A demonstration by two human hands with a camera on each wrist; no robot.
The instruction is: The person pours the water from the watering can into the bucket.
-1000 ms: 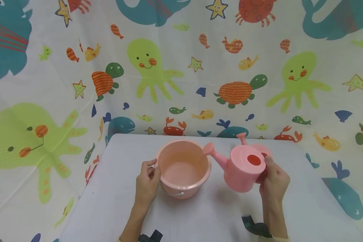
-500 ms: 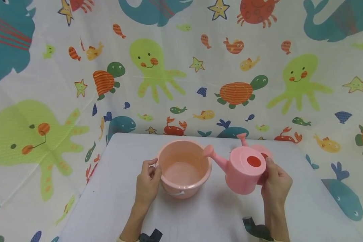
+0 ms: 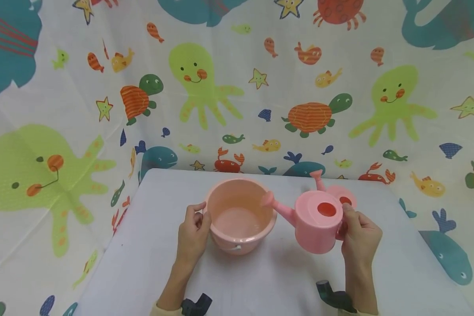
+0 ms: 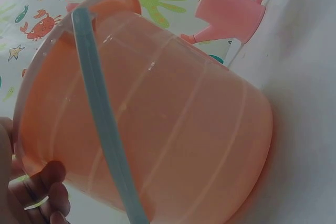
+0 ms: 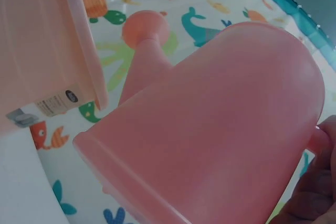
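Observation:
A pink bucket (image 3: 238,215) stands on the white table (image 3: 142,267). My left hand (image 3: 197,221) grips its left side, thumb at the rim; in the left wrist view my fingertips (image 4: 44,195) sit by the bucket wall (image 4: 173,129) and its pale handle band (image 4: 102,124). My right hand (image 3: 349,226) holds a pink watering can (image 3: 316,224) by its handle, off the table and tilted left. Its spout (image 3: 269,200) lies over the bucket's right rim. The right wrist view shows the can's body (image 5: 210,129), the spout (image 5: 144,30) and the bucket (image 5: 42,40).
A second pink watering can (image 3: 339,193) stands behind the held one, near the table's back edge. A cloth printed with sea animals (image 3: 237,87) hangs behind and around the table. Dark wrist straps (image 3: 333,298) show at the bottom.
The held can's spout has dipped a little and moved left over the bucket's rim. My left hand stays on the bucket. The head view has shifted slightly.

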